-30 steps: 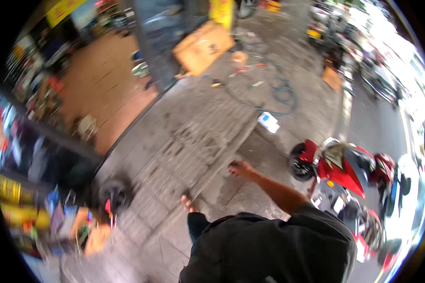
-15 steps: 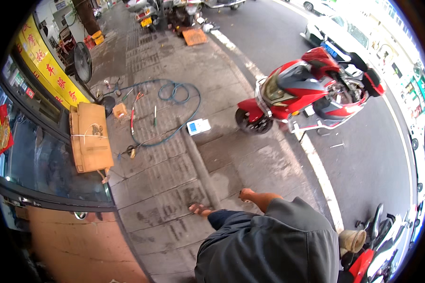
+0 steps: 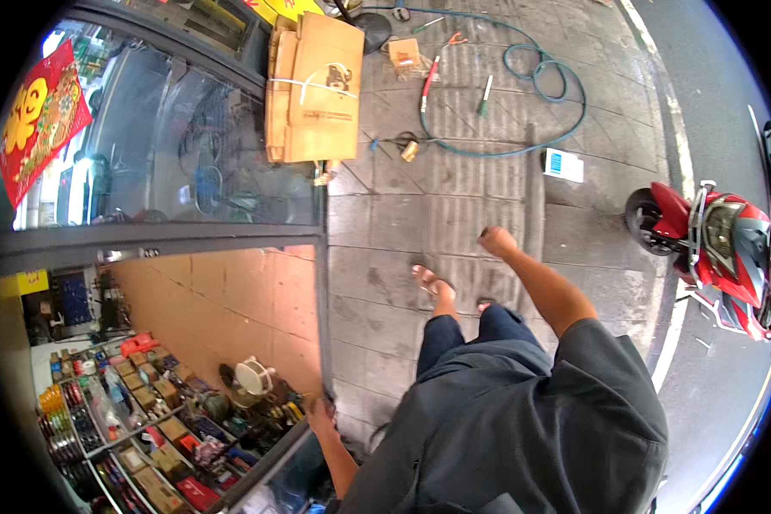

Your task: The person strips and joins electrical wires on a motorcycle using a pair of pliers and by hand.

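Beside the shop doorway [image 3: 322, 291], on the near left, the left hand [image 3: 319, 417] was held at the end of a dark window frame [image 3: 274, 463]; whether the frame was touched, and whether the fingers were spread or pressed together, could not be told. To the right, the right hand [image 3: 498, 243] was held out over the pavement [image 3: 377, 223] with its fingers curled inward; whether anything small was pinched in them could not be made out. Farther off and to the right, a white box [image 3: 565, 165] was laid on the pavement, well apart from that hand and just beside a looped blue hose [image 3: 493, 155]. Footing seemed best minded here: each foot [image 3: 433, 281] was best placed clear of the hose and the red tool [image 3: 429, 81], with the left knuckles kept off the frame's edge.
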Demonstrator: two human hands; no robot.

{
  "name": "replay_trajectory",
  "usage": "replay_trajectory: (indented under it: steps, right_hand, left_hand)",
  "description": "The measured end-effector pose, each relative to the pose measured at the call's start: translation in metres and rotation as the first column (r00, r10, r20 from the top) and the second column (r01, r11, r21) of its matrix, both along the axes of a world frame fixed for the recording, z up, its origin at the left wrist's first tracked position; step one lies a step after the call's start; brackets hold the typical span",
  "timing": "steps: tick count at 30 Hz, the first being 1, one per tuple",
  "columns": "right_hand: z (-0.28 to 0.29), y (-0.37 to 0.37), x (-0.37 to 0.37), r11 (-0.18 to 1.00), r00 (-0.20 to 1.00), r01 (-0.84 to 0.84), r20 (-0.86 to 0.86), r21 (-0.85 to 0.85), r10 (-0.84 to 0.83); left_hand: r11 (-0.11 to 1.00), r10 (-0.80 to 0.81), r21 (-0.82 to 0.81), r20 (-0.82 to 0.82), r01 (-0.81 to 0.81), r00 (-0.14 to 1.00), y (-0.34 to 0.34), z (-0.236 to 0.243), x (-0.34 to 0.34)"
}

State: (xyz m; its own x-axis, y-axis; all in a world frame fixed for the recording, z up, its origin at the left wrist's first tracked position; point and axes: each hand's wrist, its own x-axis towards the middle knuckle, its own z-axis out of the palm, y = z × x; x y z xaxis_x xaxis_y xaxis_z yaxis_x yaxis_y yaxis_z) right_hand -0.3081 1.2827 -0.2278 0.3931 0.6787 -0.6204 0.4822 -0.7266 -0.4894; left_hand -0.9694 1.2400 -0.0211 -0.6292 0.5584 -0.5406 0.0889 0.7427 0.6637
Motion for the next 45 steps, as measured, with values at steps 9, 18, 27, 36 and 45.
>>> replay_trajectory:
  steps: [9,18,27,36,45]
  right_hand:
    - [0.001,0.227,0.012,0.996,0.999,0.007,0.032,-0.086,-0.004]
    - [-0.197,0.407,0.037,0.97,0.995,-0.098,-0.057,-0.224,0.087]
    - [-0.456,0.584,0.098,0.985,0.977,-0.122,0.161,-0.123,0.141]
    - [-0.521,0.603,0.059,0.938,0.825,-0.183,0.473,-0.294,0.31]
    - [-0.489,0.554,0.042,0.907,0.898,-0.143,0.333,-0.397,0.288]
  left_hand:
    - [0.746,0.095,0.434,-0.82,0.504,0.565,0.526,0.257,-0.022]
    - [0.652,0.722,0.542,-0.656,0.531,-0.217,0.73,0.29,-0.107]
    - [0.964,0.266,0.255,-0.94,0.079,-0.212,0.751,0.182,-0.016]
    - [0.995,0.031,0.011,-0.978,0.096,-0.204,0.769,0.128,0.016]
    - [0.99,-0.054,-0.07,-0.99,0.124,-0.128,0.772,0.104,0.013]
